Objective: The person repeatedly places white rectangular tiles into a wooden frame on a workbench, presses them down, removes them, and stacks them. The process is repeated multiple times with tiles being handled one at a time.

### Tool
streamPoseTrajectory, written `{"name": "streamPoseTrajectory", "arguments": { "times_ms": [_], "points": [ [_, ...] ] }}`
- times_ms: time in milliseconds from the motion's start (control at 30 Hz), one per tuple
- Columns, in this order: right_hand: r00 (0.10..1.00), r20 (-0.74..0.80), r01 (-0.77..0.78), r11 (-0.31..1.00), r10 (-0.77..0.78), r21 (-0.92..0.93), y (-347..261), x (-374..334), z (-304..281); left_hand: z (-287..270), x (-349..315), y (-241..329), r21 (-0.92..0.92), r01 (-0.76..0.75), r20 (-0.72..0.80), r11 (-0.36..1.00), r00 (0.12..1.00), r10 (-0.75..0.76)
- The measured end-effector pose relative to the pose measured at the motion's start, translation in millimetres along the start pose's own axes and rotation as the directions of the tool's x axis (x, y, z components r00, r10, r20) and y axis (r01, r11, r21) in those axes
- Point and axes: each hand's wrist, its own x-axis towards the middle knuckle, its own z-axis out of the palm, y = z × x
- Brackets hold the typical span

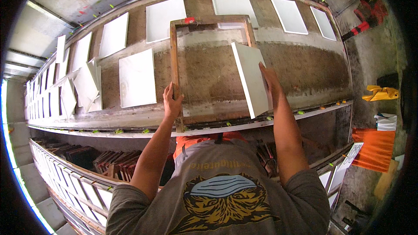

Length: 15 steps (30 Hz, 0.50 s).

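Observation:
My left hand (172, 101) is closed around the left bar of a wooden frame (174, 54), near its lower end. The frame stands over the long brown table (300, 67), with a small red patch at its far left corner. In my right hand (271, 78) is a white panel (250, 80), gripped by its right edge. It is tilted, so its thick left edge shows, and it covers part of the frame's right bar. I cannot tell whether mesh is stretched across the frame. Left of the frame, another white panel (137, 78) lies flat on the table.
Several white panels line the far side, including one at the far right (323, 23). Overlapping panels (87, 85) lie at the left. Green clips (146, 131) dot the table's edge rail. Behind me, a second table (82, 187) holds more panels. An orange cloth (373, 150) hangs at the right.

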Motion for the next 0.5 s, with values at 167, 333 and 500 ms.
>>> {"name": "streamPoseTrajectory", "arguments": {
  "times_ms": [167,333,500],
  "points": [
    [0.998,-0.042,0.062,0.986,-0.056,0.157,7.7,-5.2,-1.9,4.3,-2.0,-2.8,0.037,-0.051,-0.017,0.998,0.999,0.052],
    [0.866,-0.352,0.333,0.935,-0.355,-0.126,-31.1,-38.9,39.3,1.7,-4.1,-4.8,0.031,-0.044,-0.025,0.999,0.999,0.044],
    [0.757,-0.285,0.489,0.8,-0.587,-0.348,-39.1,-20.6,125.2,1.6,-13.1,-1.1,0.065,-0.023,-0.01,0.998,1.0,0.023]
  ]
}}
